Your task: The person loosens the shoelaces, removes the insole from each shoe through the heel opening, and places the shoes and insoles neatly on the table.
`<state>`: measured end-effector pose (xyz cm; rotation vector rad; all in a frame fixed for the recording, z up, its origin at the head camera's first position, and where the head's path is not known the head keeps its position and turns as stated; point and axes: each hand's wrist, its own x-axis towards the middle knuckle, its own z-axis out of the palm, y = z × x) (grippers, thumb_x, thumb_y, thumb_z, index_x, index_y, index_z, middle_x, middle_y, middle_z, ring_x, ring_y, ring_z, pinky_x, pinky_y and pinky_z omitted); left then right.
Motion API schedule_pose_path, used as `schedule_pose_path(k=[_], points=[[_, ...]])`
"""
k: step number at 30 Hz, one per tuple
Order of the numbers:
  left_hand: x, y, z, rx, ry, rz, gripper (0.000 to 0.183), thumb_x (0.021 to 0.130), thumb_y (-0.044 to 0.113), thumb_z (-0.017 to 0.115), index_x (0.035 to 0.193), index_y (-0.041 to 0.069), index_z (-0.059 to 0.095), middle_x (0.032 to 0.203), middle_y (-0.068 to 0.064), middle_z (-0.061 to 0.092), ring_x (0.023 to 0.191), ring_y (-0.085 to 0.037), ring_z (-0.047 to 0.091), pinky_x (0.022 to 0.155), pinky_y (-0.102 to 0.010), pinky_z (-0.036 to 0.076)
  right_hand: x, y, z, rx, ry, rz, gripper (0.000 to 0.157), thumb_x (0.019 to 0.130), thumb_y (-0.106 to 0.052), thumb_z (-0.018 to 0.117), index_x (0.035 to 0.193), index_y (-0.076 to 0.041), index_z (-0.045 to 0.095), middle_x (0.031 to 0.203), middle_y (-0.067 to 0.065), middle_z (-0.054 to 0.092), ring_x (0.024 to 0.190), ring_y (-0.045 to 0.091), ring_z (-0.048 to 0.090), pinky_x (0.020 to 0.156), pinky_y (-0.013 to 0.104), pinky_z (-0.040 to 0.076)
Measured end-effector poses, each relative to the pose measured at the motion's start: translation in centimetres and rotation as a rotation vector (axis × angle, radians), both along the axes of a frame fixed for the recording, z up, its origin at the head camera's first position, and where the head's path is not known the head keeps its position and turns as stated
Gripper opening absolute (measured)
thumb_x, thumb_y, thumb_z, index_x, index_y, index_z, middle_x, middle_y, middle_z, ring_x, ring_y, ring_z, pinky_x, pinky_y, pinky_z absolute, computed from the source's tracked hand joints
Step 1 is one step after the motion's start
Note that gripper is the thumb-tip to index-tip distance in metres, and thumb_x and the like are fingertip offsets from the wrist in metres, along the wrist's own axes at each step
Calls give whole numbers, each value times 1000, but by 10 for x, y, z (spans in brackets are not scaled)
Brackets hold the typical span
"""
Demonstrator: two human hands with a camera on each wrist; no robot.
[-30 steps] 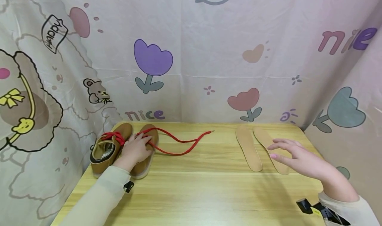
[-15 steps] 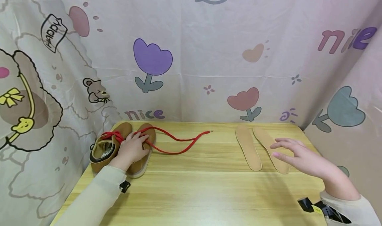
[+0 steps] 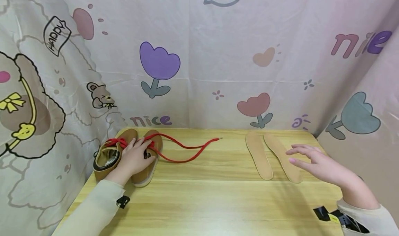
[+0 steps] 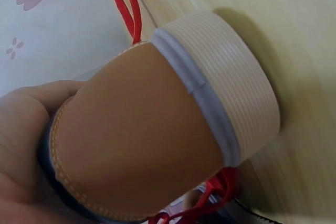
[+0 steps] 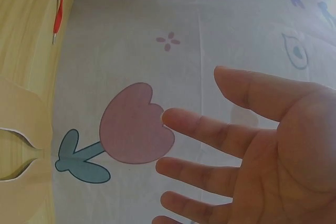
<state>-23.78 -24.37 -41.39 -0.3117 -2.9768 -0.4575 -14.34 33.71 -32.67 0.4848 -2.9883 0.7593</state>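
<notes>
Two brown shoes with red laces stand side by side at the table's left end: the left shoe [image 3: 107, 158] and the right shoe [image 3: 143, 176]. Over the right shoe's opening lies my left hand [image 3: 134, 159], fingers fairly straight and thumb apart, partly hiding the shoe. In the left wrist view, the right shoe's heel [image 4: 136, 135] fills the middle, with the hand behind its collar. My right hand [image 3: 318, 165] hovers, fingers spread and holding nothing, near the right insole [image 3: 282, 156]. Beside that lies the left insole [image 3: 258, 156], also tan and flat.
A long red shoelace [image 3: 184, 161] trails from the right shoe across the wooden table [image 3: 202, 204]. Its tip points toward the insoles. Printed curtains [image 3: 205, 55] surround the back and sides.
The left hand has shifted leftward, uncovering more of the right shoe's opening; that shoe has moved slightly left too. The right hand has drifted a little to the right.
</notes>
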Motion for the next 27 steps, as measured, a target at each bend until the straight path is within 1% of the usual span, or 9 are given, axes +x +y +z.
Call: schedule_pose_path(k=[7,12,18,27], points=[[9,-6,5,41,19,0,66,92,33,70,147,3,48,154,-31,33,142,-57,16,103,-79,17,-2,4,0,-3,-4,-10,33,101,-31,61,125,-8,66,144,32,43,132,54,30,94,72,33],[13,-11,10,49,36,-5,65,93,32,67,148,3,47,154,-29,33,141,-57,17,102,-79,17,-3,8,1,-4,-6,-9,34,101,-30,61,126,-7,65,144,32,42,130,54,32,92,72,36],[16,-16,16,53,24,19,69,94,34,67,150,2,43,156,-29,31,141,-56,16,100,-79,19,-4,14,1,6,4,-11,34,101,-28,60,126,-6,64,143,31,44,127,51,37,88,71,40],[24,-20,22,57,25,38,68,94,35,68,148,2,45,154,-29,33,140,-56,18,100,-78,20,-4,21,0,10,1,-21,35,101,-28,60,128,-6,63,144,31,41,127,53,34,89,70,37]])
